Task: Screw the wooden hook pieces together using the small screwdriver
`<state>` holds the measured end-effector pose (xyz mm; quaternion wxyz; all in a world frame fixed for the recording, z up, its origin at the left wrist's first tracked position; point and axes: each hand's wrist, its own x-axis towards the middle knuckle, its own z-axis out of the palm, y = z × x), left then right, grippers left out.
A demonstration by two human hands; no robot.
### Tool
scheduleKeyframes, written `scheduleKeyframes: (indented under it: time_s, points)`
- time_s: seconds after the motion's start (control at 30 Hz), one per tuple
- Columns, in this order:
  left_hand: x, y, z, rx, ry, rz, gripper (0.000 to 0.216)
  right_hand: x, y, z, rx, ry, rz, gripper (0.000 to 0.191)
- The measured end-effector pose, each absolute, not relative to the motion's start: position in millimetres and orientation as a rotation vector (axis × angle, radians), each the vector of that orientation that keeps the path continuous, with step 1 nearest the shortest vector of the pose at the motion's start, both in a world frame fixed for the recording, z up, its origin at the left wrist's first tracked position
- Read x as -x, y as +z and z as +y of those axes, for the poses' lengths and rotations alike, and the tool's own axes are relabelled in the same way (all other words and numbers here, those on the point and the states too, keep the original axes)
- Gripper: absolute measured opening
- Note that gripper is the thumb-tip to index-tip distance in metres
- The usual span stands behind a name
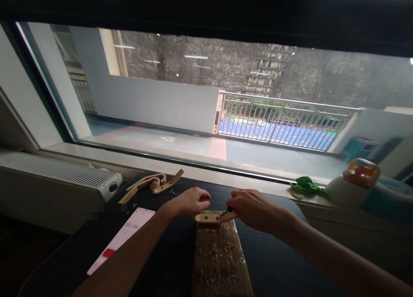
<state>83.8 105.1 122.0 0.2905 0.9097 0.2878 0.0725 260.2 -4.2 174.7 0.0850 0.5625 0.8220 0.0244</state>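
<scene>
My right hand (247, 206) is closed around a small screwdriver (229, 209) with a dark handle. Its thin shaft slants down to one of the holes in a pale wooden strip (211, 218) with rounded ends. The strip lies across the far end of a long brown wooden block (217, 258), whose top looks glossy and marked. Part of the strip's right end is hidden by my right hand. My left hand (192, 200) hovers by the block's far left corner, fingers loosely bent and apart, with nothing visible in them.
Curved wooden pieces (158, 183) and a few screws (173, 192) lie at the back left of the black table (271, 254). A phone (124, 234) showing a timer sits left. Beyond are a radiator (58, 172), a windowsill, a green cloth (306, 185) and a white container (346, 189).
</scene>
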Motion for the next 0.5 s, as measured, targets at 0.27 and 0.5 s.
scheduleKeyframes:
  time_s: [0.27,0.5]
  points:
    - [-87.9,100.0,86.0,-2.782,0.073,0.972,0.034,-264.8,166.5,-3.1,-1.679,0.085,2.482,0.02]
    - [-106.4,97.4,78.2,-2.837,0.112,0.862,0.014,-268.7,162.1,2.3,-1.641,0.112,2.526,0.018]
